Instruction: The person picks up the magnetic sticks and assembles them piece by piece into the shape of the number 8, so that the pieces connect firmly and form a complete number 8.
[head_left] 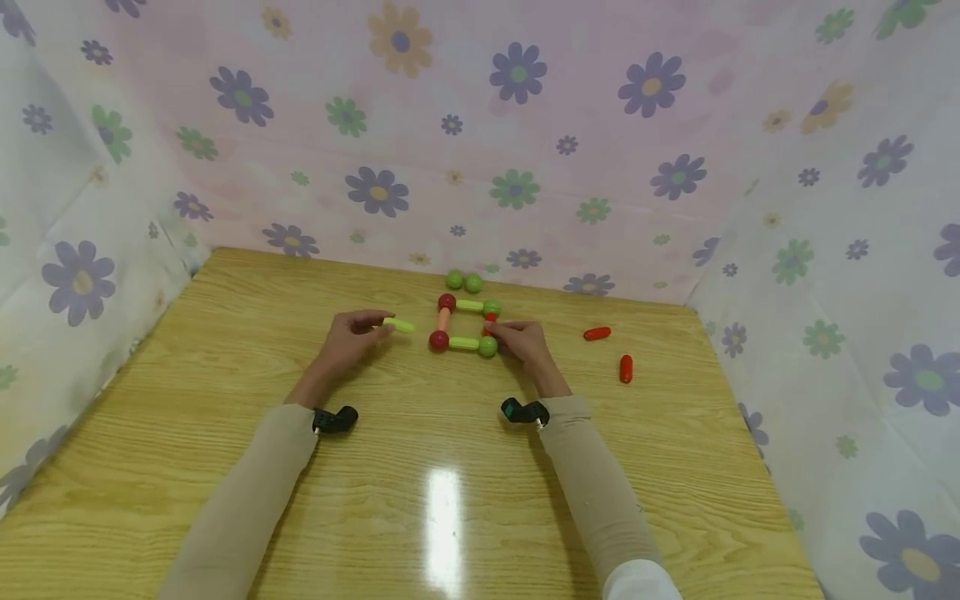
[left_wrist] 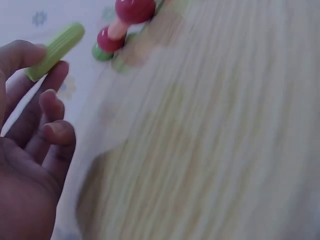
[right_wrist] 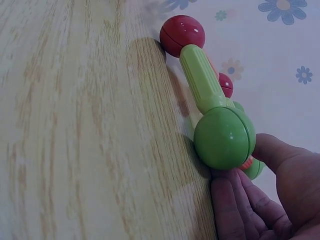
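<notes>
A square of rods and balls lies on the wooden table. Its left side is an orange rod between two dark red balls. Yellow-green rods form the near and far sides, and green balls sit at the right corners. My right hand pinches the red rod on the right side; in the right wrist view that rod is mostly hidden behind a green ball. Left of the square, my left hand holds a loose yellow-green rod between thumb and fingers, apart from the frame.
Two loose green balls stand behind the square near the back edge. To the right lie two loose red rods, one slanted and one pointing toward me. Flowered cloth walls in the table at the back and sides.
</notes>
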